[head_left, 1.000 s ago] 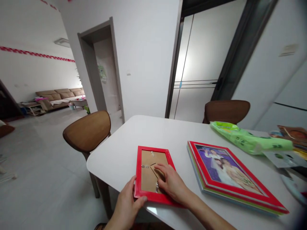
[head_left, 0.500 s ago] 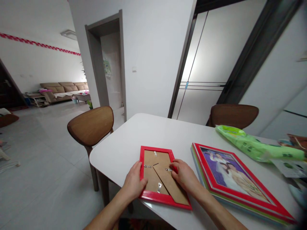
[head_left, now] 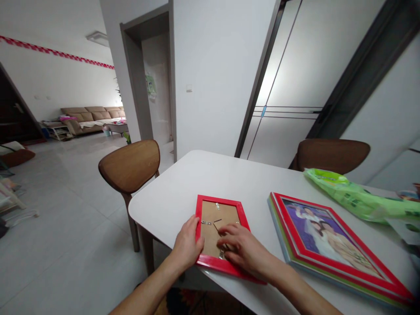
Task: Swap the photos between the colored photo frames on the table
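A small red picture frame [head_left: 226, 204] lies face down near the front edge of the white table [head_left: 203, 179], its brown backing board and metal clips showing. My left hand [head_left: 187, 244] grips the frame's left edge, thumb on top. My right hand [head_left: 244, 251] lies flat over the backing board's lower right, fingers spread and pressing on it, hiding the stand and the lower clips.
A stack of larger frames [head_left: 331, 245], the top one red with a photo, lies to the right. A green plastic packet [head_left: 354, 199] sits behind it. Brown chairs stand at the table's left [head_left: 131, 166] and far side [head_left: 331, 153]. Open floor extends left.
My right hand slid from the frame's right edge onto the backing board, covering the stand. My left hand stays on the left edge. The view shifted slightly.
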Motion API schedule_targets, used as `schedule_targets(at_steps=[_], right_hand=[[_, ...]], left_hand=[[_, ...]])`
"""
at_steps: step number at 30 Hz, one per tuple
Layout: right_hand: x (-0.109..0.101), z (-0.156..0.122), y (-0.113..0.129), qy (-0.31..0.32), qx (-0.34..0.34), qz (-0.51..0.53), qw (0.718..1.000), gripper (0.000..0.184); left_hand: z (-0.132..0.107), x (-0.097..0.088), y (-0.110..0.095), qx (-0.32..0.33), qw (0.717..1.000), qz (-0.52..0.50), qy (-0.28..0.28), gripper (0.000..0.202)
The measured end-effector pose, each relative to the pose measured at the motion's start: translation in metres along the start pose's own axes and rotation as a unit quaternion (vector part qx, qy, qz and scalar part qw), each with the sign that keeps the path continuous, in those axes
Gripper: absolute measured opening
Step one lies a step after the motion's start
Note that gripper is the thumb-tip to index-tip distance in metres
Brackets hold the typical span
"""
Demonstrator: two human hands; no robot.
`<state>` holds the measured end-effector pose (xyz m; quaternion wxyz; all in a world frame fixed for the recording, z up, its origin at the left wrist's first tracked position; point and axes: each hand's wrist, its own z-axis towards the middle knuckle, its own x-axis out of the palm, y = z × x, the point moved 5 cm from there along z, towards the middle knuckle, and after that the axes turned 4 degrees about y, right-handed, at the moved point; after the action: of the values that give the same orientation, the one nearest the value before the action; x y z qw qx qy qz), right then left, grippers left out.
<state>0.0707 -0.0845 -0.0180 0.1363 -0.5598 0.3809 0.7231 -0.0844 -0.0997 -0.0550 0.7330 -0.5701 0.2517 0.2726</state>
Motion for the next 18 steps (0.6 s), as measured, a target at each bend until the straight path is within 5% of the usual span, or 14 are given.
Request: schedule_targets(at_steps=[3,10,18], right_hand=[[0.006,0.0,0.015,0.029,-0.028,0.029,0.999,0.02],[0.008,0.013,0.011,-0.016,-0.003,0.043,0.999,0.019],[0.026,0.064,-0.006,-0.084,0.112,-0.074,0.987,0.024]], left_hand=[[-0.001,0.001,0.001,0.001,1.0,0.005,-0.003,0.051],[-0.001,0.001,0.001,0.008,1.0,0.014,-0.007,0.049],[-0.001,0.003,0.0,0.011,1.0,0.025,-0.001,0.049]])
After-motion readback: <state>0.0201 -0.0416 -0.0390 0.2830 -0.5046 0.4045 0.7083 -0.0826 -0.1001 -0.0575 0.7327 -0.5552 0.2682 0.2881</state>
